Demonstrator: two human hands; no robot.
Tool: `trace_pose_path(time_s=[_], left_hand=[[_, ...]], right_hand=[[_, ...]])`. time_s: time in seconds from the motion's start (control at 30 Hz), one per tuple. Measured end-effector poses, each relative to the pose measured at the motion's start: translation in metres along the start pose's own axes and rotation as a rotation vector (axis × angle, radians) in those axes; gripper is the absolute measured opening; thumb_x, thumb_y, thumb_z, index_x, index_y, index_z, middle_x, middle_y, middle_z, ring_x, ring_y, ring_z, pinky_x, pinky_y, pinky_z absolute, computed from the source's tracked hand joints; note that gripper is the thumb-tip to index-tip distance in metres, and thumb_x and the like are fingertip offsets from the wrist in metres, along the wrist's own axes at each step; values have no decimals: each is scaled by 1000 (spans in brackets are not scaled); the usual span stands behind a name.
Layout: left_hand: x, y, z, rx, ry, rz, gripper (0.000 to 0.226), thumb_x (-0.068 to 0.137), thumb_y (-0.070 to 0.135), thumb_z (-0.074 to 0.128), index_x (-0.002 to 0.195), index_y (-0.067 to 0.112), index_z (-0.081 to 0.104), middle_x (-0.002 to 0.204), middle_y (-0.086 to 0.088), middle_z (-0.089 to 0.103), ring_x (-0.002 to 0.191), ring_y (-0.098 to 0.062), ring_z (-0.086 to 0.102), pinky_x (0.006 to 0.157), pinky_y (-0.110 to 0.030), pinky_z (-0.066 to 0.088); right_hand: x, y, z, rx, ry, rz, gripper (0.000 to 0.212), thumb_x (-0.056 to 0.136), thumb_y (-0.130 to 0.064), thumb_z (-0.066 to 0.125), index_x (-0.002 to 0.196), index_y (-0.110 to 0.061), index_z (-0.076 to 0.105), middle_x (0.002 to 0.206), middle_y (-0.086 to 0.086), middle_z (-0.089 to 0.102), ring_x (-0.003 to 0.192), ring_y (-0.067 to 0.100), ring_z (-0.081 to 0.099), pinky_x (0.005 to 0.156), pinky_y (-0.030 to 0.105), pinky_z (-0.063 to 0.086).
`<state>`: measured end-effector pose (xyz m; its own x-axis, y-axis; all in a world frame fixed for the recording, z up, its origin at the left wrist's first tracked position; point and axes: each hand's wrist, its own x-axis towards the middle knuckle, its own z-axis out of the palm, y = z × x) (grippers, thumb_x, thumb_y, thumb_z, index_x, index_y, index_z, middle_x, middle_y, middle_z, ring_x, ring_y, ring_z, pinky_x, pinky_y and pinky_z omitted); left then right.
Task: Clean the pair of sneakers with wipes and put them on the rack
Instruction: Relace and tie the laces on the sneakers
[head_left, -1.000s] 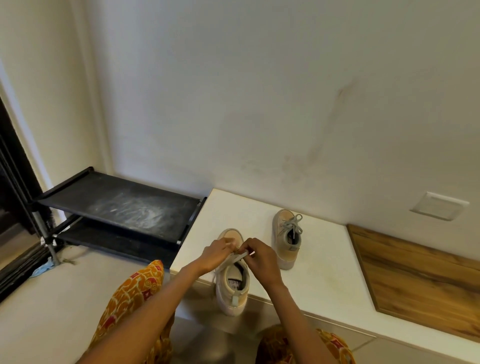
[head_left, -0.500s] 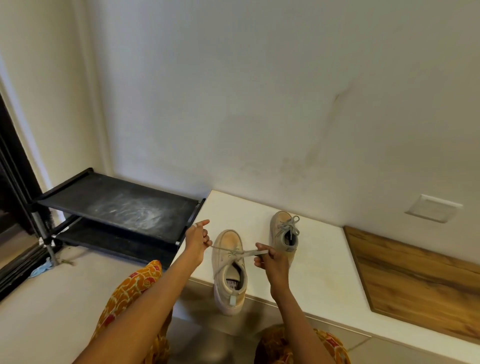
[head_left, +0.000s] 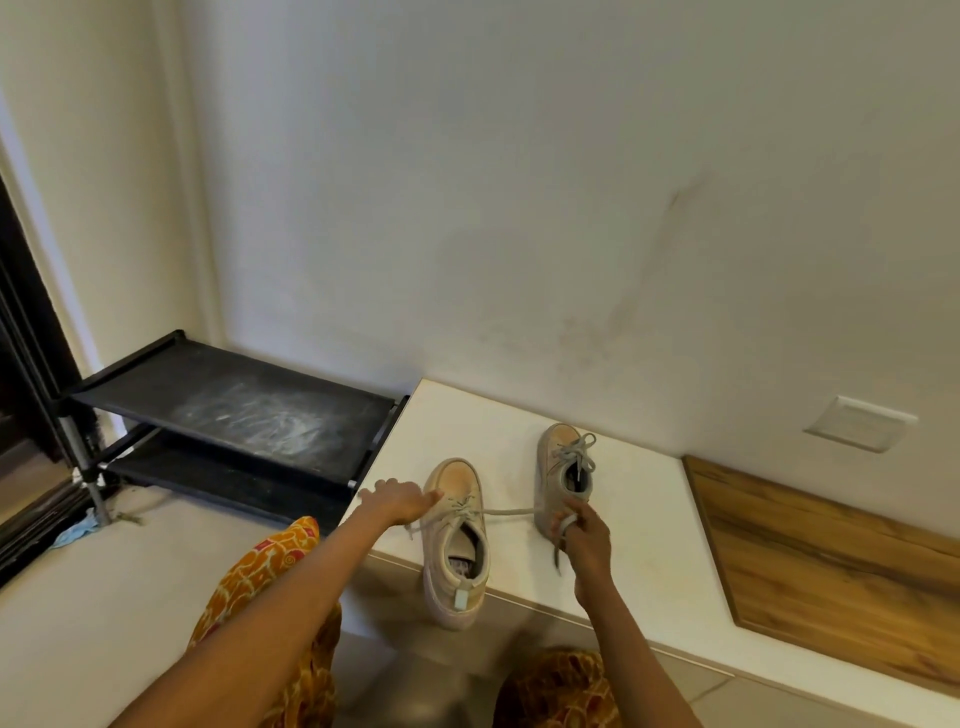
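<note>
- While the near sneaker (head_left: 456, 540) overhung the front edge of the white ledge (head_left: 639, 561), heel towards you, its long axis ran away from you.
- Your left hand (head_left: 397, 501) pinched one lace end at its left side; your right hand (head_left: 584, 530) gripped the other lace (head_left: 506, 512), pulled taut rightward.
- Beyond your right hand stood the second sneaker (head_left: 563, 467).
- Left of the ledge was the rack (head_left: 234, 410), nearer your left hand.

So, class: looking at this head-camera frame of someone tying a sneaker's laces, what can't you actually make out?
- Wipes: none in the head view.
- Near sneaker: heel overhangs the ledge; sole hidden.
- Insole print: too small.
- Left hand: fingertips hidden behind the knuckles, so its hold on the lace is unclear.
- Rack: lower shelf mostly hidden by the top shelf.
</note>
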<state>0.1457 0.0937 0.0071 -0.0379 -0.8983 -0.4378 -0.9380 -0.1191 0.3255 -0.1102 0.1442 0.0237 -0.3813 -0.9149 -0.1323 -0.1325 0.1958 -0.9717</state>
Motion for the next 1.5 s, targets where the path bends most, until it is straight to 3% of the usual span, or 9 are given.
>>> trace_pose_path(time_s=[0.1,0.17,0.23,0.37,0.5,0.77,1.03,1.33,1.5], left_hand=[[-7,21,-13,215,306,88,50,92,58,36,115,17,56,123,-7,52,118,-26,46,101,-47,30],[-8,33,-18,130,371,302,32,93,42,47,115,23,59,121,-5,52,112,-23,49,96,-38,37],[-8,38,-19,25,227,454,24,94,27,51,113,23,65,118,-3,58,106,-20,55,92,-32,43],[-6,42,-17,-65,51,474,21,89,15,59,106,10,69,110,-6,67,95,-16,61,91,-28,46],[-4,39,-21,-152,6,510,21,85,22,66,98,6,71,91,-6,68,71,-5,56,78,-21,47],[-3,40,-16,-249,48,466,17,83,19,67,89,4,73,66,9,58,62,-3,52,68,-15,43],[-3,33,-12,-348,24,460,10,85,11,63,85,5,71,64,11,55,62,-4,50,71,-17,42],[-1,31,-9,-377,-5,461,5,82,17,66,79,15,68,70,9,58,65,-4,53,65,-13,40],[-1,35,-3,-379,23,440,28,82,17,64,57,23,52,58,6,48,56,-5,43,60,-15,36]], right_hand=[[-7,1,9,-393,-150,-206,36,88,6,46,98,-20,69,113,6,61,102,15,53,83,16,44],[-13,-2,19,-560,-178,-320,43,85,13,41,98,-15,70,111,6,56,102,12,47,76,2,33],[-19,-4,29,-682,-180,-414,43,84,12,41,100,-14,70,106,3,50,102,13,45,75,4,32],[-24,-11,45,-691,-111,-439,25,90,-8,50,104,-17,68,106,1,50,98,11,50,79,18,39],[-26,-16,58,-752,-313,-444,21,92,-27,57,108,-18,66,106,1,59,96,15,57,78,21,46],[-23,-22,66,-921,-342,-525,19,93,-26,52,107,-18,63,103,4,66,89,18,61,73,24,47],[-22,-31,68,-1058,-385,-644,20,92,-25,49,106,-14,57,102,4,62,86,17,54,53,14,25],[-27,-11,67,-812,-409,-453,2,98,-24,43,97,-23,42,94,3,62,74,15,55,64,22,44],[-27,-15,67,-839,-413,-491,14,97,-29,44,108,-22,50,104,-1,63,86,16,60,71,20,47]])
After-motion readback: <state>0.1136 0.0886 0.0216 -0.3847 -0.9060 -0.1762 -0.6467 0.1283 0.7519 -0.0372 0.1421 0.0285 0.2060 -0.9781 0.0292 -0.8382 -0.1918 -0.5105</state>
